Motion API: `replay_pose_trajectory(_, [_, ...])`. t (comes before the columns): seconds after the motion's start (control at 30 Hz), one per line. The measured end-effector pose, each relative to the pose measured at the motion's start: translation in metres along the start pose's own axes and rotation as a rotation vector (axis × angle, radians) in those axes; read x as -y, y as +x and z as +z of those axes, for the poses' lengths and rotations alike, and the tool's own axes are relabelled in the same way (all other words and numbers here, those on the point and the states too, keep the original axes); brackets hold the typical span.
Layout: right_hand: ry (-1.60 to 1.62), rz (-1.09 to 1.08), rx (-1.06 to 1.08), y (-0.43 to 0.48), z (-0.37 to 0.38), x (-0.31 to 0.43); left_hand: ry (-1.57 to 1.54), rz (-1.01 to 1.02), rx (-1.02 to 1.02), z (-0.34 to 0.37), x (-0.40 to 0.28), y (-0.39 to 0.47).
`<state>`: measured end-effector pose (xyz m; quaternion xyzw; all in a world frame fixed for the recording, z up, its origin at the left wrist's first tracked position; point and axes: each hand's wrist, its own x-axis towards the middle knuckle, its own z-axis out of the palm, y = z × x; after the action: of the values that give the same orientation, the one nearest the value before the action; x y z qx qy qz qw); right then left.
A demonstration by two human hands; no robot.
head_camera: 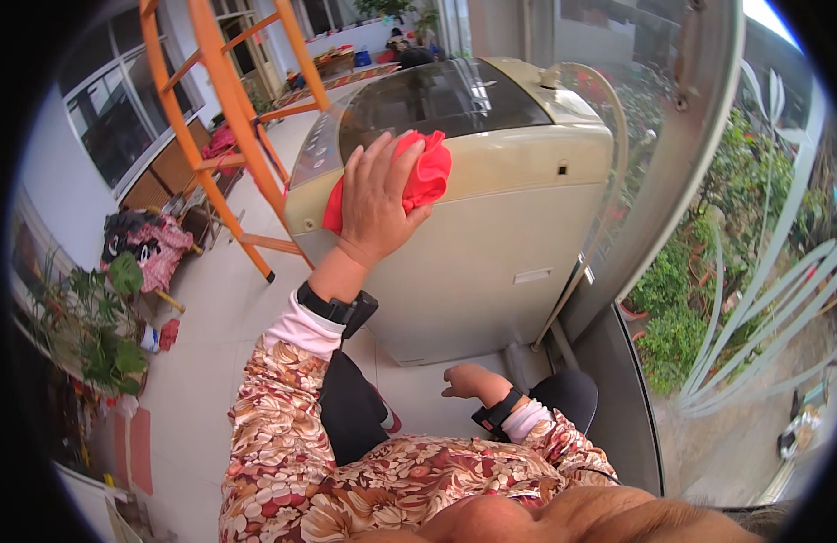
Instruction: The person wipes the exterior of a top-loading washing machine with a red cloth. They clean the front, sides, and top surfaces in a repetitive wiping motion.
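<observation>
My left hand (381,193) lies over a crumpled red cloth (428,170), pressing it against the upper edge of a top-loading washing machine (459,265). Cloth bulges out past both sides of the hand. Just beyond the fingers is the machine's dark see-through lid (445,98), which is down. The button panel (316,146) is to the left of the lid. Low beside my right knee (567,397), my right hand (469,381) hangs in front of the machine's lower side, its fingers loosely bent and apart. I see nothing in it.
An orange stepladder (245,136) stands left of the machine. A pale hose (622,129) runs down its right side, beside a framed glass pane (717,224) with plants behind it. Potted plants (99,326) and heaped clothes (153,248) are at the left.
</observation>
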<state>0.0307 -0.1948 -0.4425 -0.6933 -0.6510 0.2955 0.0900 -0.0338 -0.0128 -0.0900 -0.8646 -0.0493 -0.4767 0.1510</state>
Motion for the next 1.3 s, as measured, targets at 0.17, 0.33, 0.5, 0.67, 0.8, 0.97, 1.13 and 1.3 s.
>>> replay_pose_trajectory(0.17, [-0.017,0.008,0.077,0.003,0.002,-0.002,0.117,-0.186,-0.257,-0.009,0.042,-0.076])
replay_pose_trajectory(0.33, [-0.024,0.067,0.107,0.012,0.008,-0.003,-0.123,-0.450,-0.548,0.009,0.056,-0.134])
replay_pose_trajectory(0.5, [-0.072,0.036,0.151,0.022,0.010,0.008,-0.449,-0.664,-0.658,0.039,0.050,-0.175])
replay_pose_trajectory(0.67, [-0.049,0.012,0.189,0.026,0.010,0.019,-0.920,-1.140,-0.766,0.073,0.035,-0.239])
replay_pose_trajectory(0.8, [-0.088,0.031,0.264,0.035,0.010,0.028,-1.229,-1.397,-0.857,0.115,0.024,-0.308])
replay_pose_trajectory(0.97, [-0.078,0.026,0.245,0.043,0.009,0.034,-1.303,-1.803,-0.769,0.180,0.026,-0.412])
replay_pose_trajectory(1.13, [-0.060,0.001,0.245,0.044,0.003,0.040,-0.648,-2.092,-0.159,0.205,0.032,-0.481])
replay_pose_trajectory(1.3, [-0.037,0.015,0.217,0.048,-0.005,0.046,-0.852,-2.238,-0.172,0.220,0.019,-0.524])
